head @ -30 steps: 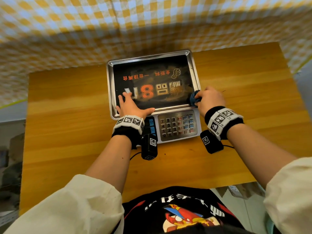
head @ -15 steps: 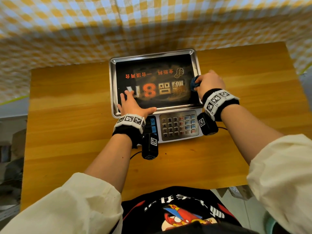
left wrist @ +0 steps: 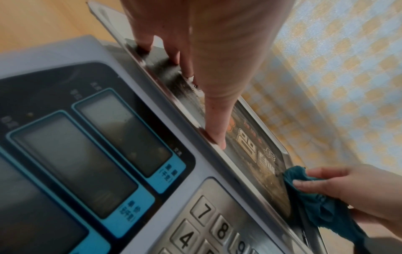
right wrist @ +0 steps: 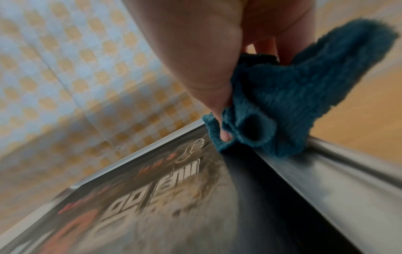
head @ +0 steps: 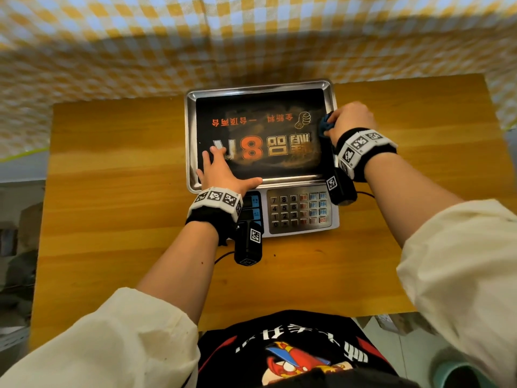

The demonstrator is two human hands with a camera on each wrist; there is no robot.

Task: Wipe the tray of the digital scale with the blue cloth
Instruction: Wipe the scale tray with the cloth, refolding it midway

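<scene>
Now right hand point(head: 351, 119) presses blue cloth point(right wrist: 280, 103) on tray point(head: 260, 86).

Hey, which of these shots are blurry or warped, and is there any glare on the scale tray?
Head view: sharp, but the checkered cloth bows from wide-angle distortion. Right wrist view: the tray smears near the lens, with soft sheen on its rim; blue cloth slightly blurred. Left wrist view: displays soft, keypad clearer.

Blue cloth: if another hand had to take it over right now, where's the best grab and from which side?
Probably the loose tail of the blue cloth, approached from the table side on the right. It sticks up and out past the right hand, clear of its fingers. The bunched lower end is pinched by the thumb and pressed on the tray rim, so there is little free cloth there.
</scene>
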